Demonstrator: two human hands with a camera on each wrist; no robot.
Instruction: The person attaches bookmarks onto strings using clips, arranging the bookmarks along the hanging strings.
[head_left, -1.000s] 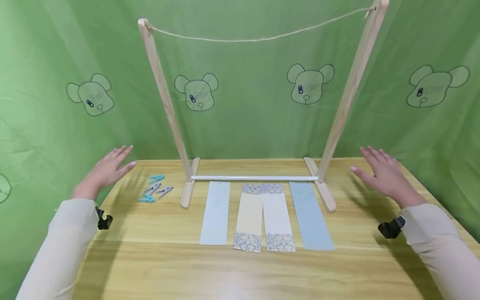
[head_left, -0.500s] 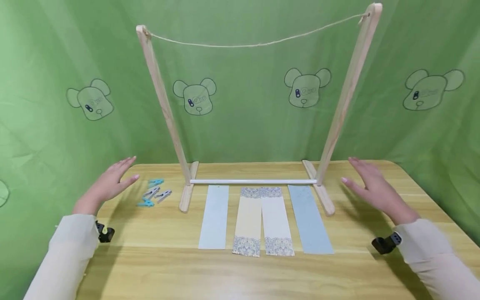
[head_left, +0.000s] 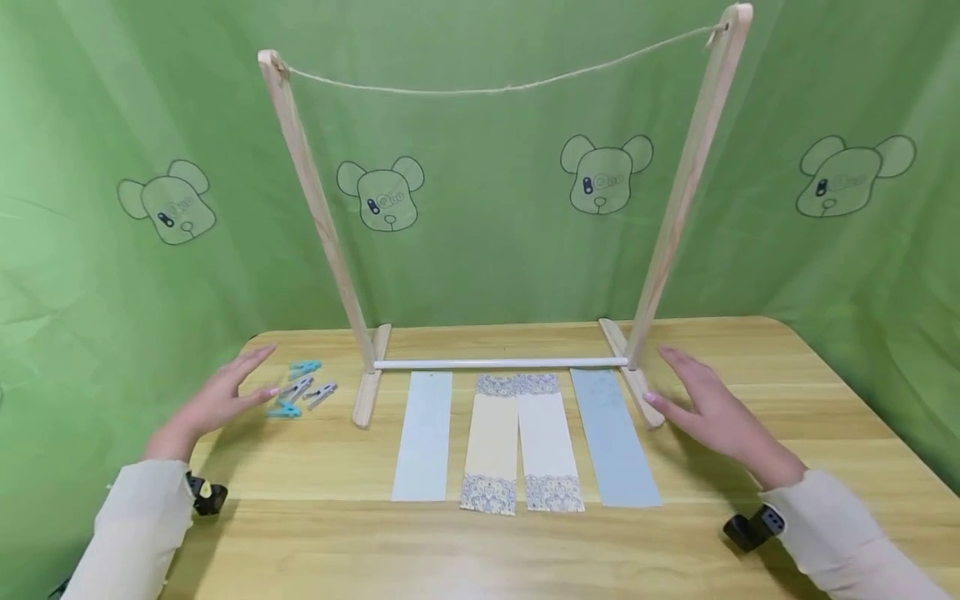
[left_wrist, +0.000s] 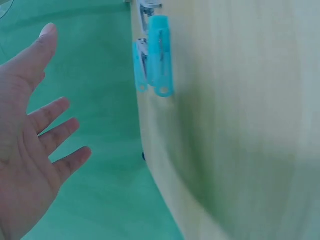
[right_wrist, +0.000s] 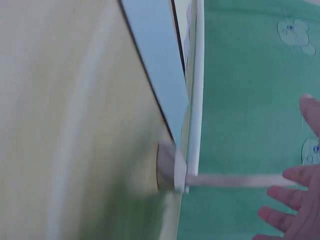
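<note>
My left hand is held over the table's left side with straight, spread fingers and nothing in it. Just right of its thumb lie several small clothespins, among them a turquoise one and a grey one. The left wrist view shows a turquoise clothespin beyond the fingers. My right hand, also holding nothing, hovers with extended fingers beside the rack's right foot. Nearest to it lies a blue strip. Left of that are a white patterned strip, a cream patterned strip and a pale blue strip.
A wooden rack stands at the back, with a left post, a right post and a white crossbar. A sagging string joins the post tops. Green cloth with bear drawings surrounds the wooden table.
Both hands have come lower and nearer the table. The right hand has moved left toward the rack's foot; the left hand has come down beside the clothespins. The head view has shifted slightly.
</note>
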